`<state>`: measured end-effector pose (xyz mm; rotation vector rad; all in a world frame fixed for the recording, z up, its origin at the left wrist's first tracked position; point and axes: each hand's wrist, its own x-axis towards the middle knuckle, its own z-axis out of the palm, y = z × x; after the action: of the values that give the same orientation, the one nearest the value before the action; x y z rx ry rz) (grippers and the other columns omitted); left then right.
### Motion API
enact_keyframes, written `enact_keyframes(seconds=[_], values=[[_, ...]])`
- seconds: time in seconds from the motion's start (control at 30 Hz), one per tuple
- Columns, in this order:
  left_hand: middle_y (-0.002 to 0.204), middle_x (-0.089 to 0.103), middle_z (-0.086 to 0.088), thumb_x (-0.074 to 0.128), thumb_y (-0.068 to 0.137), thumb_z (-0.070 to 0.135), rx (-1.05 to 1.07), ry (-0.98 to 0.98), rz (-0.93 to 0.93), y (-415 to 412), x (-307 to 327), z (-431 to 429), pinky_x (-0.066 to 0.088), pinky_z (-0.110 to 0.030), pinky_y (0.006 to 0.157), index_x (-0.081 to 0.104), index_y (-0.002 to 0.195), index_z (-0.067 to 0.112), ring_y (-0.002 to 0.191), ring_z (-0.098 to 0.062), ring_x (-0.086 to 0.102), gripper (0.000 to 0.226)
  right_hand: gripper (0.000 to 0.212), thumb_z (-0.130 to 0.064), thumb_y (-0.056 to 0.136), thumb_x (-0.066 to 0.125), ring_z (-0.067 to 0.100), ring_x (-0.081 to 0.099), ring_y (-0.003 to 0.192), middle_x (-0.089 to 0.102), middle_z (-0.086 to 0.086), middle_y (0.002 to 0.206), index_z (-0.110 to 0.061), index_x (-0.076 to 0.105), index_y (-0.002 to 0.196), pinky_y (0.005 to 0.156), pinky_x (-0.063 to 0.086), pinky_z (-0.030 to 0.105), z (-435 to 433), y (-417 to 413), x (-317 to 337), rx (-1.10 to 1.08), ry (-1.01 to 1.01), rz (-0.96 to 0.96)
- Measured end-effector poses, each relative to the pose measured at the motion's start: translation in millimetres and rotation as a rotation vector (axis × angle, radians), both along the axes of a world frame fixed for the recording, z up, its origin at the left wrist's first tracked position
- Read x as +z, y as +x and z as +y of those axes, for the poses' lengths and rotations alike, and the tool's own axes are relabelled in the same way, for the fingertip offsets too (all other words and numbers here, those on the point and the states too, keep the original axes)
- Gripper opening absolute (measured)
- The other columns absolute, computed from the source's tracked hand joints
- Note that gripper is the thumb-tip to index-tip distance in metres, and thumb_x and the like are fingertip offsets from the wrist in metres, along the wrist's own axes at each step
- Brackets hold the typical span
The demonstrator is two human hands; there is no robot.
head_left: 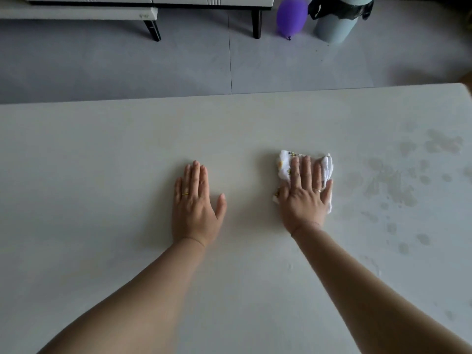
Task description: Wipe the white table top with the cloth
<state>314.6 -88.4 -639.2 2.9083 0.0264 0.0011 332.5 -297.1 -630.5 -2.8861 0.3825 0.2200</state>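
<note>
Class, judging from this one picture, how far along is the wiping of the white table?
Done: the table looks unmarked on the left. In hand: the right hand presses the cloth flat mid-table; the left hand rests flat, empty. Left: wet blotches right of the cloth.

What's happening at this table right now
A person is wiping a white table top with a small white cloth. The right hand lies flat on the cloth, pressing it to the surface, while the left hand rests open and flat on the bare table beside it. Damp blotches show on the table to the right of the cloth. On the floor beyond sit a purple balloon and a bin.
</note>
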Motion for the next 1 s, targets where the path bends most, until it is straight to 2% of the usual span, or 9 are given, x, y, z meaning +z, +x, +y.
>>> enact_keyframes(seconds=[0.1,0.17,0.27,0.4,0.57,0.7,0.83,0.9,1.0], values=[[0.153,0.027,-0.015,0.031,0.085,0.042,-0.001,0.003,-0.003,0.4,0.6,0.1,0.016,-0.043,0.116,0.032,0.144,0.001,0.143,-0.029,0.024,0.072,0.060,-0.040,0.094,0.020,0.016,-0.013,0.145,-0.009,-0.008,0.157,-0.031,-0.004,0.148,0.115,-0.014,0.043,46.2,-37.4,-0.5,0.202,0.004,-0.022],[0.154,0.026,-0.015,0.030,0.084,0.042,-0.008,-0.001,0.002,0.6,0.6,0.8,0.015,-0.043,0.116,0.030,0.144,0.001,0.143,-0.029,0.022,0.073,0.061,-0.040,0.092,0.022,0.019,-0.007,0.146,0.000,-0.006,0.157,-0.030,0.004,0.149,0.116,-0.006,0.045,53.0,-60.2,0.2,0.370,0.002,-0.028],[0.155,0.024,-0.015,0.028,0.085,0.044,-0.016,0.000,0.007,0.6,1.1,1.8,0.014,-0.042,0.117,0.030,0.145,0.001,0.144,-0.028,0.021,0.073,0.056,-0.040,0.095,0.024,0.018,0.004,0.146,0.015,-0.005,0.157,-0.027,0.020,0.149,0.117,0.004,0.043,29.7,-67.6,4.4,0.480,0.033,-0.055],[0.155,0.023,-0.015,0.026,0.086,0.045,-0.016,0.006,0.005,0.2,-0.1,2.5,0.013,-0.042,0.117,0.029,0.145,0.001,0.144,-0.028,0.020,0.074,0.058,-0.041,0.093,0.020,0.015,0.002,0.146,0.009,-0.008,0.156,-0.029,0.016,0.149,0.118,0.002,0.040,-4.9,-78.7,6.5,0.382,0.011,-0.039],[0.156,0.018,-0.014,0.026,0.087,0.045,-0.022,0.018,0.033,-1.8,-1.6,1.8,0.010,-0.041,0.117,0.023,0.147,0.002,0.145,-0.027,0.016,0.074,0.058,-0.044,0.091,0.010,0.006,-0.014,0.142,-0.007,-0.014,0.154,-0.035,0.000,0.147,0.117,-0.008,0.037,-20.2,-91.5,7.1,0.149,0.002,0.007],[0.158,0.007,-0.014,0.038,0.095,0.040,-0.036,0.028,0.081,-1.3,1.9,4.3,0.001,-0.040,0.119,0.012,0.149,0.003,0.146,-0.026,0.005,0.070,0.060,-0.035,0.097,0.027,0.007,-0.020,0.142,-0.010,-0.010,0.158,-0.033,-0.004,0.149,0.114,-0.016,0.039,-1.2,-92.2,8.3,0.004,0.066,0.065],[0.157,0.014,-0.017,0.034,0.091,0.043,-0.064,-0.030,0.023,-34.2,18.9,-7.8,0.003,-0.039,0.117,0.018,0.148,0.001,0.145,-0.030,0.012,0.073,0.062,-0.052,0.092,0.022,0.014,-0.012,0.145,0.001,-0.004,0.159,-0.033,0.009,0.149,0.113,-0.018,0.042,-3.9,-82.0,16.9,-0.005,0.034,0.051],[0.155,0.019,-0.017,0.032,0.091,0.044,-0.148,-0.055,0.015,-69.6,21.4,-22.9,0.008,-0.040,0.118,0.022,0.147,0.001,0.144,-0.030,0.016,0.071,0.065,-0.058,0.091,0.018,0.017,-0.016,0.144,-0.007,-0.001,0.159,-0.033,0.004,0.149,0.113,-0.020,0.042,-10.3,-76.4,16.6,0.062,-0.034,0.078],[0.155,0.021,-0.015,0.029,0.093,0.043,-0.200,-0.034,0.060,-111.8,14.5,-37.8,0.014,-0.043,0.115,0.026,0.146,0.001,0.143,-0.029,0.018,0.068,0.066,-0.057,0.092,0.015,0.018,-0.019,0.144,-0.014,-0.001,0.158,-0.031,-0.009,0.148,0.116,-0.013,0.045,-16.5,-74.5,9.6,0.151,-0.093,0.124]])
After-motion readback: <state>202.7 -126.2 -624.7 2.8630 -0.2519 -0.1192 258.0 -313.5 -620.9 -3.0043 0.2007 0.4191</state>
